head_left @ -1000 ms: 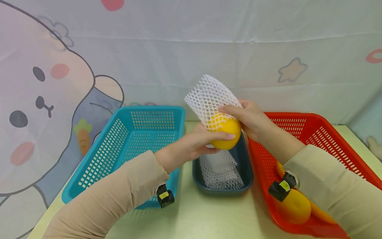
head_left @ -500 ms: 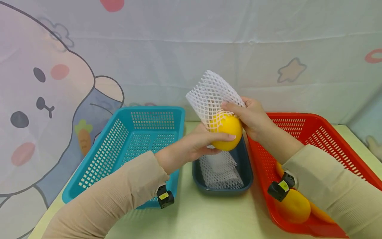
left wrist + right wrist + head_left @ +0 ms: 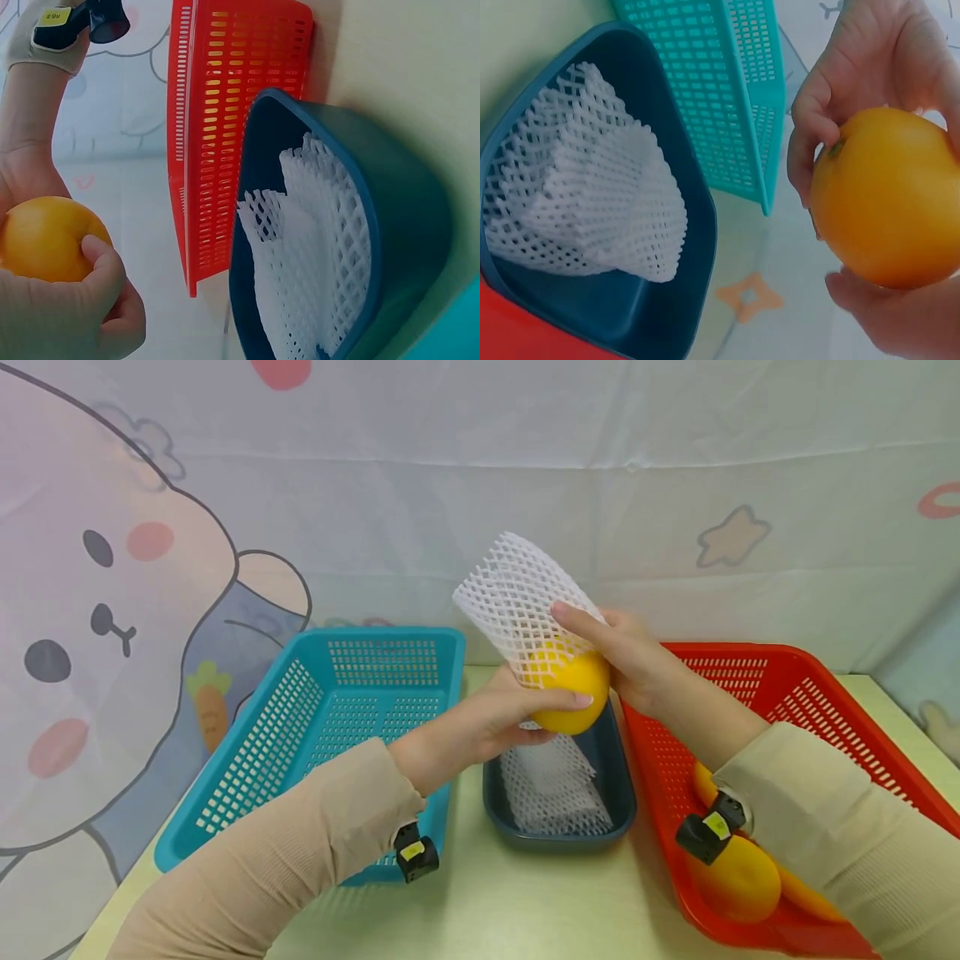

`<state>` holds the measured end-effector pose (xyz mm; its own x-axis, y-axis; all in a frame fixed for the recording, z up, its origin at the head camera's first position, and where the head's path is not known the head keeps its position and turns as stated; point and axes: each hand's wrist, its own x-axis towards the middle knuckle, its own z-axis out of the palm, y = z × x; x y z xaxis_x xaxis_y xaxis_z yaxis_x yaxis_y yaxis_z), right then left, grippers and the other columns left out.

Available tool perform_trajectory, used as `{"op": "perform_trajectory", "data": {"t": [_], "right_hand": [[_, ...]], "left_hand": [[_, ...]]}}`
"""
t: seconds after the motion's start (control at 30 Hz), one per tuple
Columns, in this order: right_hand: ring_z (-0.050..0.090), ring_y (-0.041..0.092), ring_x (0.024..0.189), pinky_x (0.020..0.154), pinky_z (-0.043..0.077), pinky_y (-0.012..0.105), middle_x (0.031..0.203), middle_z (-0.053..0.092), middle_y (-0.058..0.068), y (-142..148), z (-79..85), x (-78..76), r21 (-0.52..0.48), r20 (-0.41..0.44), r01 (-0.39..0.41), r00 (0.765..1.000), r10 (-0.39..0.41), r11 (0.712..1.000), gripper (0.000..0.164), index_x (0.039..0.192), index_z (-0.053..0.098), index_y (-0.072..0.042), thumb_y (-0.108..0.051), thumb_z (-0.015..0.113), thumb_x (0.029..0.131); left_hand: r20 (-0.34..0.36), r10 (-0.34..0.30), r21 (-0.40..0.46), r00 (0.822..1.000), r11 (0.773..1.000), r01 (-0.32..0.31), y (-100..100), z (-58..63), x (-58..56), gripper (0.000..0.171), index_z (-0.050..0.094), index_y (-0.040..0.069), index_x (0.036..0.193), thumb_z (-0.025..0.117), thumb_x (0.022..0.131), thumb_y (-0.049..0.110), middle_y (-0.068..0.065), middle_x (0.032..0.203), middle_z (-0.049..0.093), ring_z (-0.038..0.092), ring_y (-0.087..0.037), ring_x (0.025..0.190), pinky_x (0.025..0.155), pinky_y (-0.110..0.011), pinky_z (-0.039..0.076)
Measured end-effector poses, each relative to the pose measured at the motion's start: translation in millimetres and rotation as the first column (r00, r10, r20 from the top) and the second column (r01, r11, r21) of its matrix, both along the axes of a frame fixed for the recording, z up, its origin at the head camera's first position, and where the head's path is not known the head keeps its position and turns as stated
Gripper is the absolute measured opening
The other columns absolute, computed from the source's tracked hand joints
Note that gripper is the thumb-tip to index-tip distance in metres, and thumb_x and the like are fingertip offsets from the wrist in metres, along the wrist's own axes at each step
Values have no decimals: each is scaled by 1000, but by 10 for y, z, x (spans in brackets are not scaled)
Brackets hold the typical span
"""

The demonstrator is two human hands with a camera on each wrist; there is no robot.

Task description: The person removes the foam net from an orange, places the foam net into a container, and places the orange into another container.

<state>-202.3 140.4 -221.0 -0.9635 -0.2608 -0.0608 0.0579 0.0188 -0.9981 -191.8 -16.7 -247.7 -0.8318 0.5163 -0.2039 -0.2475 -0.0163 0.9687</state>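
An orange (image 3: 577,693) is held up over the dark blue tub, its upper left part inside a white foam net sleeve (image 3: 517,593). My left hand (image 3: 498,714) grips the orange from the lower left, thumb across its front. The right hand (image 3: 626,652) holds the sleeve at its right side, thumb on the mesh; its other fingers are hidden behind. In the left wrist view the orange (image 3: 49,240) shows bare between both hands. The right wrist view has the bare end of the orange (image 3: 889,202), with fingertips near its stem spot.
Below the hands stands the dark blue tub (image 3: 558,842) with several folded foam nets (image 3: 555,789). A teal slotted basket (image 3: 386,633) is on the left. To the right, a red basket (image 3: 750,652) contains several oranges (image 3: 738,881). A printed cloth (image 3: 420,527) hangs behind.
The sleeve's free end first rose a little, then shifted left. My right thumb has moved up along the mesh, away from the orange. The left hand keeps its grip with little movement.
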Motion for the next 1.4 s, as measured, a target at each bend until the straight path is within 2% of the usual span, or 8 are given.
{"op": "perform_trajectory", "data": {"t": [0.13,0.27,0.53,0.73,0.9,1.07,1.4], "right_hand": [[60,21,90,79,51,27,107,60,9,1,0,2,115,5,-70,998,69,991,46,122,48,-1,-29,62,88],[61,22,89,77,52,28,103,62,8,1,-6,2,142,-2,-60,998,61,988,41,116,51,0,-23,66,85],[64,18,82,75,53,26,96,65,5,-24,-13,13,87,11,70,997,-71,994,42,114,53,-1,-25,69,84],[65,17,82,73,53,26,96,66,4,-41,-37,13,6,44,171,984,-171,985,46,117,54,-2,-25,72,82],[63,18,86,74,53,25,103,62,6,-51,-38,19,8,70,235,969,-235,972,52,121,52,-4,-30,73,81],[62,19,89,75,53,26,109,60,8,-59,-31,20,-5,91,267,960,-265,964,54,123,50,-6,-31,72,81],[61,20,93,77,53,28,114,59,8,-64,-40,34,-18,85,280,957,-277,960,54,125,49,-9,-33,71,82]], "left_hand": [[-8,-12,-20,1000,1000,12,4,-3,15,45,54,21,122,70,81,12,1,109,56,48,-19,95,70,-32,43],[-10,-7,-23,1000,1000,7,10,-5,25,47,53,22,123,71,81,13,2,111,57,49,-19,95,71,-32,43],[-18,10,-31,1000,999,-10,25,-17,46,49,52,24,123,73,79,13,2,110,57,51,-19,94,69,-32,44],[-54,-20,-22,998,1000,19,34,-34,48,54,48,26,125,73,79,12,0,112,56,50,-21,95,68,-32,44],[-66,-16,-10,998,1000,15,45,-30,41,58,45,29,126,73,78,10,0,114,55,50,-22,98,72,-37,44],[-60,1,-12,998,1000,-2,49,-20,42,61,43,30,126,74,78,10,0,115,54,51,-23,101,74,-39,46],[-61,26,-16,998,1000,-27,59,-32,61,68,39,33,126,76,75,8,1,116,53,51,-23,103,76,-42,47]]}}
